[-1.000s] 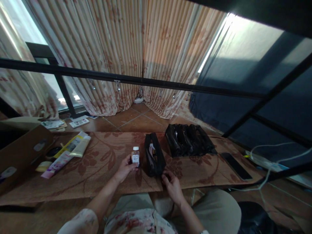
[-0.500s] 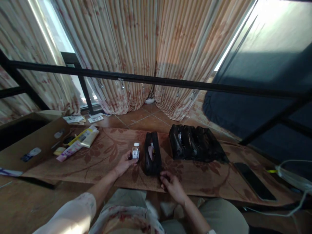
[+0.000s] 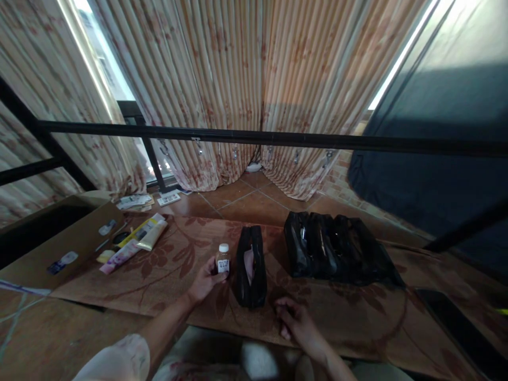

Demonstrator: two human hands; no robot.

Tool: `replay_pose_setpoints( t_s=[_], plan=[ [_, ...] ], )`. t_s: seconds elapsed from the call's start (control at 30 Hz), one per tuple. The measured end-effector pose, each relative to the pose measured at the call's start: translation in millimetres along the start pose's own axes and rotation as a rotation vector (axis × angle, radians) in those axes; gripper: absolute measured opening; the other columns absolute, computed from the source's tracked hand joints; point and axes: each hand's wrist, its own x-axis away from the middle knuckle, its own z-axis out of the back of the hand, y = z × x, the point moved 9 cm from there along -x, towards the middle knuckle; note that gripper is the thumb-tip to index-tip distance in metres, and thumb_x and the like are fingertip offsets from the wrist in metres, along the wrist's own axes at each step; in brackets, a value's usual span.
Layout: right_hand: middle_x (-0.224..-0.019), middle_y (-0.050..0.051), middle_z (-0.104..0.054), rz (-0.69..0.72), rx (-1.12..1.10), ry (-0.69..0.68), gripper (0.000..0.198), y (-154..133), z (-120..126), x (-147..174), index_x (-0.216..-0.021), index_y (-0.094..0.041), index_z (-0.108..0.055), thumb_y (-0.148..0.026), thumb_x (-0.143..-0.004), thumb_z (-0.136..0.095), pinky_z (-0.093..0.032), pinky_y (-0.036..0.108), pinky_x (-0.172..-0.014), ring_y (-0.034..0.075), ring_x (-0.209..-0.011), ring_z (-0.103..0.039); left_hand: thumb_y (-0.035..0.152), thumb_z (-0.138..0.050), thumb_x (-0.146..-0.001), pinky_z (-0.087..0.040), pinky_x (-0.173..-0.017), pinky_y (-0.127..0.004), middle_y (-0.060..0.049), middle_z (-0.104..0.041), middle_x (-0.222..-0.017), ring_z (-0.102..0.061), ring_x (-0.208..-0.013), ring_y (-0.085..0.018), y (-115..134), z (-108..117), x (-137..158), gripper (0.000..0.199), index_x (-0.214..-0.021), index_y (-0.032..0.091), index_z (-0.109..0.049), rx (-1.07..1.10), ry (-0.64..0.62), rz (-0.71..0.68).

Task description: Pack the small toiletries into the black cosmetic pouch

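My left hand is closed around a small clear bottle with a white cap and a white printed label. The bottle stands upright in the fingers, just left of a black zip pouch. This pouch is partly unzipped along its top, and something pale pink shows in the slit. To the right of the pouch's near end, my right hand hovers low over the cloth. Its fingers are loosely curled, with thumb and forefinger apart and nothing visible between them.
Several black pouches stand in a row at right, by a dark phone. Tubes lie at left beside an open cardboard box. A patterned cloth covers the low table; a black metal bar crosses beyond.
The view has shifted, so the table sits lower in the picture. My right hand has drawn away from the pouch's near corner, toward the right. The left hand keeps its hold on the bottle.
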Motion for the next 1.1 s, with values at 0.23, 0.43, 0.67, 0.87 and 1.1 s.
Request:
replay_pose_setpoints(
  t_s=[0.23,0.43,0.67,0.87,1.1],
  plan=[
    [-0.051,-0.008,-0.054,-0.153,0.072,-0.160,0.031,-1,2,-26,-0.086,-0.019,-0.053,-0.050,-0.080,-0.053,-0.030,0.015,-0.032,0.007,-0.031,-0.046,0.031,-0.074,-0.072,-0.043,-0.059,-0.022,0.003,-0.058,-0.075,-0.049,-0.060,-0.009,-8,4,-6,0.033,-0.097,0.017,-0.058,-0.056,-0.021,0.004],
    [-0.048,-0.007,-0.055,-0.162,0.191,-0.298,0.023,-17,-4,-43,-0.081,-0.020,-0.053,-0.043,-0.084,-0.051,-0.029,0.014,-0.030,0.007,-0.028,-0.044,0.034,-0.073,-0.073,-0.045,-0.063,-0.024,-0.001,-0.062,-0.082,-0.055,-0.071,-0.014,-11,6,-2,0.034,-0.098,0.017,-0.057,-0.104,0.046,0.031],
    [-0.054,-0.007,-0.048,0.001,0.246,-0.179,0.022,-19,-3,-43,-0.085,-0.019,-0.058,-0.040,-0.086,-0.050,-0.033,0.017,-0.036,0.008,-0.038,-0.043,0.036,-0.077,-0.067,-0.046,-0.060,-0.024,-0.001,-0.063,-0.084,-0.057,-0.071,-0.015,-12,7,0,0.046,-0.105,0.017,-0.059,-0.055,0.144,0.076],
    [-0.063,-0.002,-0.056,0.190,0.382,-0.197,0.020,-39,-6,-42,-0.080,-0.020,-0.061,-0.031,-0.088,-0.047,-0.039,0.022,-0.053,0.012,-0.056,-0.052,0.038,-0.077,-0.067,-0.048,-0.063,-0.026,-0.002,-0.065,-0.086,-0.059,-0.074,-0.017,-5,5,1,0.048,-0.107,0.017,-0.060,-0.085,0.164,0.060],
    [-0.067,-0.001,-0.058,0.237,0.331,-0.214,0.015,-52,-7,-41,-0.084,-0.019,-0.062,-0.022,-0.084,-0.047,-0.039,0.021,-0.054,0.012,-0.057,-0.051,0.044,-0.076,-0.067,-0.044,-0.053,-0.022,0.000,-0.062,-0.076,-0.054,-0.060,-0.012,-13,7,-2,0.044,-0.097,0.016,-0.060,-0.089,0.176,0.080]
  ],
)
